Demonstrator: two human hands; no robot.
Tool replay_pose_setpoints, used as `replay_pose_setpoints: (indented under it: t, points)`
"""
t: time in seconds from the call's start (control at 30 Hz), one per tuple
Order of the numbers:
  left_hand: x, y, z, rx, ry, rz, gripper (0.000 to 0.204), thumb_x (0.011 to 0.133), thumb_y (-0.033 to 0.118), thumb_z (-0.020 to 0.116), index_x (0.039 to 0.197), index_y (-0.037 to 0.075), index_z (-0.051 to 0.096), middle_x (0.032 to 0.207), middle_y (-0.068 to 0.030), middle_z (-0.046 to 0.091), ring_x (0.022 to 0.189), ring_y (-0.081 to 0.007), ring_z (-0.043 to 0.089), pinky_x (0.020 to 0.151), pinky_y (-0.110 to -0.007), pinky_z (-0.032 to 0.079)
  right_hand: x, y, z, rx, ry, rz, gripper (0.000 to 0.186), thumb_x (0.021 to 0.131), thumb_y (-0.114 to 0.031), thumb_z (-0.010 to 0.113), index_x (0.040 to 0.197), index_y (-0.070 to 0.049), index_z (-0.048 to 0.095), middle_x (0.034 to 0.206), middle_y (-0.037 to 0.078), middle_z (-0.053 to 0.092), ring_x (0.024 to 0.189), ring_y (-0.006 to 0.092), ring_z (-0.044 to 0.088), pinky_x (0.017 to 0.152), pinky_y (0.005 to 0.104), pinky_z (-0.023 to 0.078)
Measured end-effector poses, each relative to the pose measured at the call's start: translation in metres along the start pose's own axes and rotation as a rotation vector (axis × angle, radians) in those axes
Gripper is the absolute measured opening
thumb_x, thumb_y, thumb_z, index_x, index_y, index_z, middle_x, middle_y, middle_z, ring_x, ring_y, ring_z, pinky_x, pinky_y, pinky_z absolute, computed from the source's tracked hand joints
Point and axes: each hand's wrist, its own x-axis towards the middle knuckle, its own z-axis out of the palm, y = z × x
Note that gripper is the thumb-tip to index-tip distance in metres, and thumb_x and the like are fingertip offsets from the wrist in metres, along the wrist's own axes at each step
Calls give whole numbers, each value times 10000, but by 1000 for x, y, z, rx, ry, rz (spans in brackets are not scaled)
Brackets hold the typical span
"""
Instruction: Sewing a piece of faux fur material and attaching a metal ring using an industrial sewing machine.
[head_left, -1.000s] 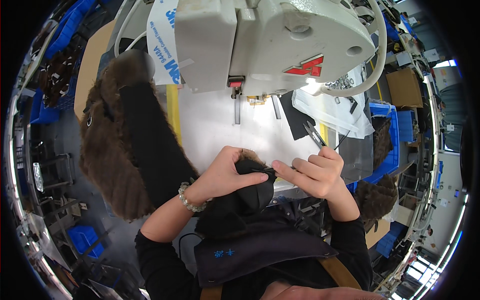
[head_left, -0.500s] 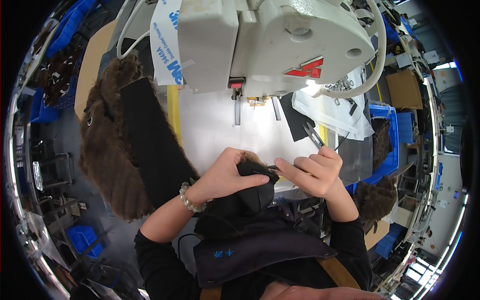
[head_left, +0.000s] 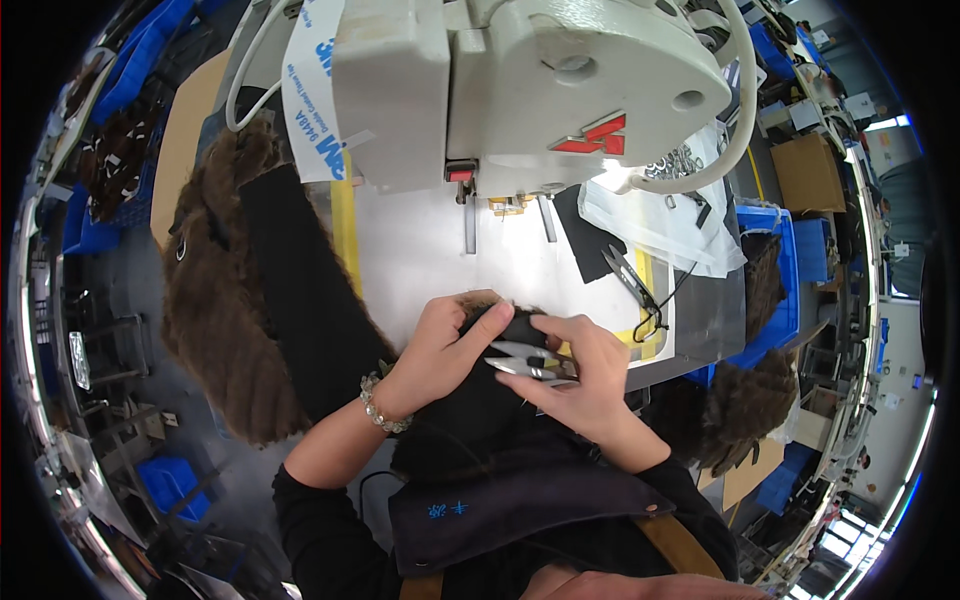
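Note:
My left hand point(head_left: 437, 345) grips a piece of black fabric point(head_left: 518, 328) with brown fur at its far edge, its thumb pressed on top. In my right hand point(head_left: 592, 385) are metal thread snips point(head_left: 522, 366), their blades apart and pointing left over the black fabric. Both hands are close together at the near edge of the white work surface point(head_left: 420, 255). On the left lies a large brown fur piece point(head_left: 210, 330) with a long black strip point(head_left: 298, 290) along it. Dark-handled scissors point(head_left: 634, 281) rest on the surface beyond my right hand.
A large pale sewing machine point(head_left: 600, 90) stands over the far side of the surface. To its right, a white plastic bag point(head_left: 640, 222) lies beside metal rings point(head_left: 678, 163) and a black fabric scrap point(head_left: 588, 240). Further right are a blue crate point(head_left: 785, 290) and more brown fur point(head_left: 755, 400).
My right hand has moved left and nearer to me, and the snips in it now show with blades apart. The view has shifted slightly; the left hand still holds the fabric.

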Motion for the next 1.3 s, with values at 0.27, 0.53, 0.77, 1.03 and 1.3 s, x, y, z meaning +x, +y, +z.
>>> replay_pose_setpoints:
  t: [0.27, 0.53, 0.77, 1.03, 1.3]
  points:
    - [-6, -5, 2, -147, 203, 14, 242, 963, 151, 540, 894, -65, 621, 795, 43, 567, 753, -26, 460, 672, -204, 404, -1, 9, 10, 147, -20, 77, 475, 606, -19, 798, 1055, -80, 656, 782, 37, 604, 584, 163, 577, 487, 254, 408]
    - [-2, -11, -1, -114, 173, 47, 230, 966, 160, 553, 896, -52, 611, 779, 54, 529, 741, -27, 440, 658, -211, 392, -9, 15, 25, 520, 116, 511, 324, 703, 48, 789, 995, 0, 657, 820, 12, 619, 654, 48, 576, 591, 175, 442]
    - [-2, -3, -9, 97, 142, 139, 200, 948, 145, 585, 861, -35, 599, 696, 7, 512, 674, -52, 439, 612, -225, 389, -19, 28, 15, 419, 2, 512, 175, 736, 39, 753, 862, 5, 638, 712, 22, 662, 648, 43, 563, 608, 192, 444]
    - [0, 4, -14, 269, 24, 49, 115, 889, 69, 646, 847, -35, 620, 710, 28, 517, 658, -29, 436, 585, -204, 364, -13, 12, 3, 651, -170, 515, 189, 778, 54, 690, 958, 12, 651, 801, 44, 666, 740, 59, 588, 657, 210, 466]
    - [1, -3, -14, 114, 36, 22, 118, 877, 63, 659, 823, -39, 635, 697, 37, 539, 639, -19, 435, 570, -205, 357, -24, 5, 11, 421, -159, 247, 288, 682, 84, 652, 934, -55, 655, 737, 53, 656, 614, 232, 603, 574, 307, 467]
